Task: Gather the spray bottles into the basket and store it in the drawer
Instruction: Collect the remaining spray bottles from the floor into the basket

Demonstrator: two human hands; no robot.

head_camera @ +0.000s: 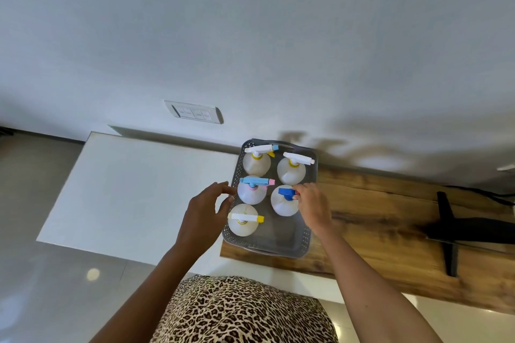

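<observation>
Right hand (312, 203) pinches blue-topped bottle (281, 205)

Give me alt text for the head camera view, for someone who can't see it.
A grey perforated plastic basket on a wooden tabletop holds five white plastic spray bottles upright. The right-hand grip pinches the dark blue trigger head of one bottle; the left-hand grip, fingers relaxed, is at the basket's left rim.

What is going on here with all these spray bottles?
A person is filling a grey basket that sits on a wooden top. Five spray bottles stand upright in it. The right hand pinches the sprayer head of the blue-topped bottle, while the left hand is open beside the basket's left rim. The basket is not yet in a drawer.
</observation>
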